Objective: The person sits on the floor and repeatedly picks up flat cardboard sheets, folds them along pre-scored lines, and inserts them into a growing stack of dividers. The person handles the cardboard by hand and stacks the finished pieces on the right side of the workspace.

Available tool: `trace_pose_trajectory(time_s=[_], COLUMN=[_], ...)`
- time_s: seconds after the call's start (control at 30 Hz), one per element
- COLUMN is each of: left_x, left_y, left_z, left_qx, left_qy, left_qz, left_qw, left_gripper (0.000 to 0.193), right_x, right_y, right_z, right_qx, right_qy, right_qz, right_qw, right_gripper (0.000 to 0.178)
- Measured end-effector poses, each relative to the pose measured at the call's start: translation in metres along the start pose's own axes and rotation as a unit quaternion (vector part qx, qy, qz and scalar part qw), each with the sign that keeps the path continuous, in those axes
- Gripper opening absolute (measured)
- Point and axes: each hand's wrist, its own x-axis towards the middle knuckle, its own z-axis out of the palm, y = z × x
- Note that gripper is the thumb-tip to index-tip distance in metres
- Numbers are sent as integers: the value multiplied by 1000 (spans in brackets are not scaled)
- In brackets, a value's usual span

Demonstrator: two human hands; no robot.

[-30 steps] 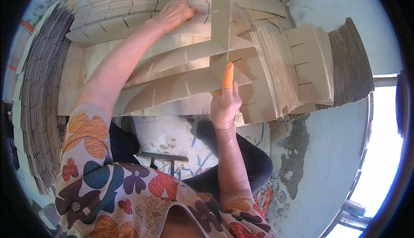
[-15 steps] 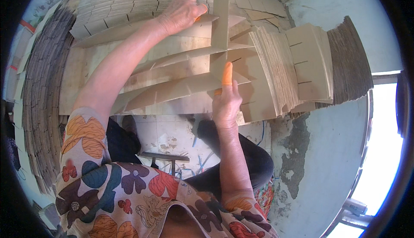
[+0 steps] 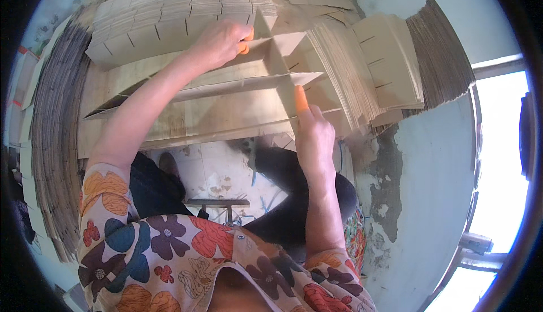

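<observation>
Several long cardboard divider strips (image 3: pixel 226 87) stand on edge, running left to right on a pale wooden board. A shorter slotted cardboard cross strip (image 3: pixel 277 63) crosses them near their right ends, forming a partition grid. My left hand (image 3: pixel 218 43) is closed at the farthest long strip, just left of the crossing, with orange finger covers on its fingertips. Closer to me, my right hand (image 3: pixel 315 137) grips the near part of the cross strip. Its index finger, in an orange cover, lies stretched along the strip; its thumb is mostly hidden.
Slotted cardboard sheets (image 3: pixel 169 32) stand in rows along the back. More stacks (image 3: pixel 345 80) lean at the right, ending in a darker brown stack (image 3: pixel 441 52). A tall dark stack (image 3: pixel 56 125) lines the left. Below the pale board (image 3: pixel 226 117) are my legs and a metal stand (image 3: pixel 218 203).
The cross strip has dropped lower and tilts left at its far end. My left hand has come nearer and slightly left; my right hand has shifted a little right. The long strips have moved too.
</observation>
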Motion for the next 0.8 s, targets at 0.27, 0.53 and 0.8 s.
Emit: trace_pose_trajectory(time_s=[0.27, 0.53, 0.8], left_x=[-20, -87, -167], left_y=[-41, 7, 58], left_z=[36, -37, -36], left_qx=[-92, -75, 52], left_qy=[8, 114, 152], left_qz=[-114, -147, -111], left_qw=[989, 980, 981], left_gripper=[19, 32, 27], right_x=[11, 10, 15], right_y=[64, 104, 126], right_z=[51, -5, 42], right_qx=[16, -38, -208], right_qy=[-99, 36, -38], right_qz=[-46, 140, 182], right_qw=[994, 989, 960], right_gripper=[40, 43, 56])
